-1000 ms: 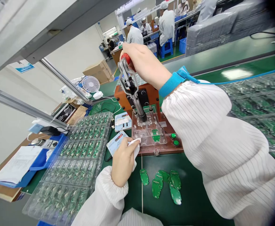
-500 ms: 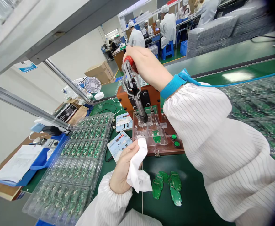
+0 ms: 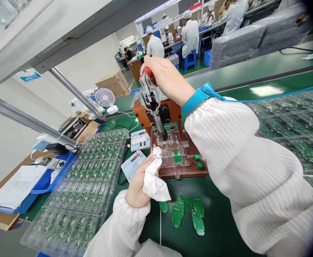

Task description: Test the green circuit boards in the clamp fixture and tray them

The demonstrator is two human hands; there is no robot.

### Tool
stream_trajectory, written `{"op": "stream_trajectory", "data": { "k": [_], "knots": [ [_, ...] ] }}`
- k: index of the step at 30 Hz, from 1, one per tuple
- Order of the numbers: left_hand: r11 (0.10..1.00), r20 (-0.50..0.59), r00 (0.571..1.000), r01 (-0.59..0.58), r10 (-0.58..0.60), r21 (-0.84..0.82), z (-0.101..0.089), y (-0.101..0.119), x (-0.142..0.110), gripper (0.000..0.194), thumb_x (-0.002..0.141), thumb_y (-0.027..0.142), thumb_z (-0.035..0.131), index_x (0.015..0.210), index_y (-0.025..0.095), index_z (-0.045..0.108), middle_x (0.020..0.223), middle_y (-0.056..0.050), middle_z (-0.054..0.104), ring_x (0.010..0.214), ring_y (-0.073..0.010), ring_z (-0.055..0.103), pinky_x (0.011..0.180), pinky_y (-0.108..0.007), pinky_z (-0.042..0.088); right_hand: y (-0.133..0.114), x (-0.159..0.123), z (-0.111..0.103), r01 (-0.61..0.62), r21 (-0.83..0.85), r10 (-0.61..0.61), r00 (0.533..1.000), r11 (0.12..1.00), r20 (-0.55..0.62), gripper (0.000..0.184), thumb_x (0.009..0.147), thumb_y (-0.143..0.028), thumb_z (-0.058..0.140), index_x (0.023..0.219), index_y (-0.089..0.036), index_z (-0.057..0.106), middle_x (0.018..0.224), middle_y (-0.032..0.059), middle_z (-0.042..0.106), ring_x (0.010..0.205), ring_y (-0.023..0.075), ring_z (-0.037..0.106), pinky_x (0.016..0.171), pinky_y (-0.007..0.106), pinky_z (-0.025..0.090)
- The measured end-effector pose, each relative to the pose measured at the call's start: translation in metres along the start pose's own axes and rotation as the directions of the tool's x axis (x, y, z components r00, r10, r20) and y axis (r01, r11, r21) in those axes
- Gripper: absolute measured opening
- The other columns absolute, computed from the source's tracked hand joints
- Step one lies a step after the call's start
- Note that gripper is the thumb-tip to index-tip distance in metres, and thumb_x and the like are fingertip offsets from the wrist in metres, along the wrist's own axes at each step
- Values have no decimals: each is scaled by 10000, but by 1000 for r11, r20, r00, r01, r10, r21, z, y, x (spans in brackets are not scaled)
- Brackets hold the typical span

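My right hand (image 3: pixel 163 73) is wrapped round the red handle (image 3: pixel 147 71) of a metal toggle clamp (image 3: pixel 152 96) on an orange-framed test fixture (image 3: pixel 142 113). A blue strap circles that wrist. My left hand (image 3: pixel 139 182) grips a white cloth (image 3: pixel 155 180); the fingertips and the cloth's upper end are at the left front of the fixture's clear plate (image 3: pixel 169 161). One green circuit board (image 3: pixel 177 156) shows through the plate. Several loose green boards (image 3: pixel 198 207) lie on the bench in front of the fixture. One more board (image 3: pixel 163 206) shows just below the cloth.
Clear trays of circuit boards (image 3: pixel 92 175) stand at left, with more trays (image 3: pixel 287 121) at right. Two small digital display boxes (image 3: pixel 131 165) sit beside the fixture. A white fan (image 3: pixel 105 98) is behind. An overhead shelf (image 3: pixel 73 39) crosses the upper left. Several co-workers (image 3: pixel 190 34) sit farther back.
My left hand has moved up with the cloth, to the clear plate's left front. Another loose board has come into sight below the cloth. My right hand keeps hold of the red handle.
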State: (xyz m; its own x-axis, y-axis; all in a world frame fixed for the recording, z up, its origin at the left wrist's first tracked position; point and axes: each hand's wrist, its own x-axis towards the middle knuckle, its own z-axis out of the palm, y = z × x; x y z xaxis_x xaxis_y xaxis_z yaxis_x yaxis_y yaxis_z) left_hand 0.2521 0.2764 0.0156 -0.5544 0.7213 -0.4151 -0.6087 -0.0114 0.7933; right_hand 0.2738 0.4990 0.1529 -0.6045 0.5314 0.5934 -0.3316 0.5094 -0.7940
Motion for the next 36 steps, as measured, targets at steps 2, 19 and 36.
{"op": "stream_trajectory", "data": {
  "k": [2, 19, 36],
  "knots": [
    [990, 3, 995, 104, -104, -98, 5, 0, 6, 294, 892, 37, 590, 1105, 168, 744, 1033, -49, 749, 791, -84, 724, 763, -135, 596, 0, -1, 0, 4, 6, -4, 1000, 1000, -7, 391, 998, -392, 341, 644, -287, 470, 632, 3, 552, 686, 205, 567, 759, 360, 393],
    [-106, 496, 721, -515, 483, 851, -38, -2, 32, 335, 958, 133, 502, 1186, 191, 740, 1065, -88, 653, 888, -195, 653, 817, -316, 531, -6, -3, -2, -58, -7, 58, 998, 998, -12, 385, 966, -340, 371, 591, -312, 450, 640, 34, 562, 712, 238, 582, 819, 416, 427],
    [-594, 558, 770, -301, 309, 746, -19, -3, 8, 436, 948, 23, 438, 1201, 218, 735, 1117, -94, 636, 911, -236, 679, 732, -331, 564, -9, -3, -2, -75, -13, 75, 997, 997, 3, 386, 1029, -333, 337, 683, -274, 498, 613, -3, 499, 673, 180, 507, 711, 321, 416]
  ]
}}
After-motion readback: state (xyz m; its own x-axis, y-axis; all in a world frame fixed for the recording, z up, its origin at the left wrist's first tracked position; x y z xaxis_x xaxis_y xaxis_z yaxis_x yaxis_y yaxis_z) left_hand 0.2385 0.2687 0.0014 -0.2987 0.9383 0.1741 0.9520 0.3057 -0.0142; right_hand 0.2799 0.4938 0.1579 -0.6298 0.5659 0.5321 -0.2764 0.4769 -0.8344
